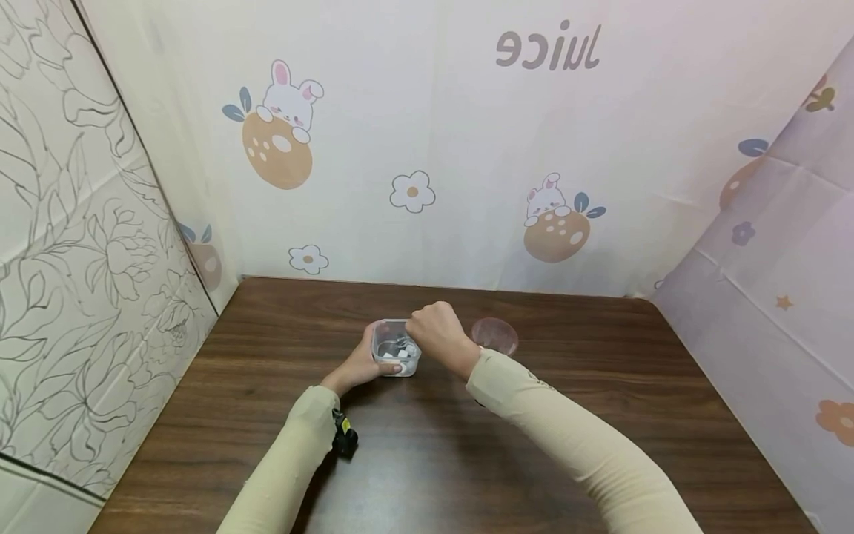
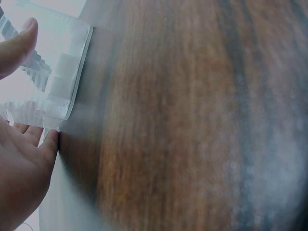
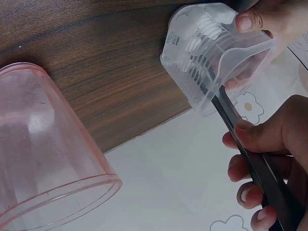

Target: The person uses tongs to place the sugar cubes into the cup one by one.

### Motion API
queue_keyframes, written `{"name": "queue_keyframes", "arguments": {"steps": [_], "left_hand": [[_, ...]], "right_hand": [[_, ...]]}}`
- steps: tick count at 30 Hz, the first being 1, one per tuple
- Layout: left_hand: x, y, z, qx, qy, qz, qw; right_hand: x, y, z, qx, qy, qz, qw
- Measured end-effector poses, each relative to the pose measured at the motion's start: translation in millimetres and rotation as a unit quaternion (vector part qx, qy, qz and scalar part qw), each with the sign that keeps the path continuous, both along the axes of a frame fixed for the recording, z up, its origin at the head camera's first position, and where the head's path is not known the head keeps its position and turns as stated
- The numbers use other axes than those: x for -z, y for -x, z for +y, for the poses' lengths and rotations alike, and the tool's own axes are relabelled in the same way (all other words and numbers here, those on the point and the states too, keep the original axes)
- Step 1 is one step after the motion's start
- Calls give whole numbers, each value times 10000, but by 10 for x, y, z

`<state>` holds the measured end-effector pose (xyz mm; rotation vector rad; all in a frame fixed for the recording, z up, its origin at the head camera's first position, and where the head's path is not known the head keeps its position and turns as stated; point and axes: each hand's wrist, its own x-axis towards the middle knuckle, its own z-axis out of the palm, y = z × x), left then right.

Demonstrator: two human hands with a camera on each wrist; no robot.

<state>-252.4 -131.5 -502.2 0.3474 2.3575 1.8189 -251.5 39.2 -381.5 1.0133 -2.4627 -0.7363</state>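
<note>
In the head view, a clear plastic box stands on the table with white chunks inside. My left hand grips its left side, the thumb across the near wall and the fingers around the far side. Above the box's right edge, my right hand is curled around a utensil. The right wrist view shows this black-handled utensil slanting into the box; its lower end is seen only through the plastic, so its exact kind is unclear. White blocks also show through the wall in the left wrist view.
A pinkish see-through cup stands right of the box, behind the right wrist. The dark wooden table ends at a patterned wall cloth at the back. A black wrist device sits on the left forearm.
</note>
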Motion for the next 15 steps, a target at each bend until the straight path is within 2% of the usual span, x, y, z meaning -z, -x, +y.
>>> {"name": "queue_keyframes", "arguments": {"steps": [6, 15], "left_hand": [[6, 1, 6, 130, -212, 38, 9997], [0, -2, 5, -28, -22, 73, 10000]], "right_hand": [[10, 2, 22, -43, 24, -43, 10000], [-48, -11, 70, -36, 25, -158, 9999]]}}
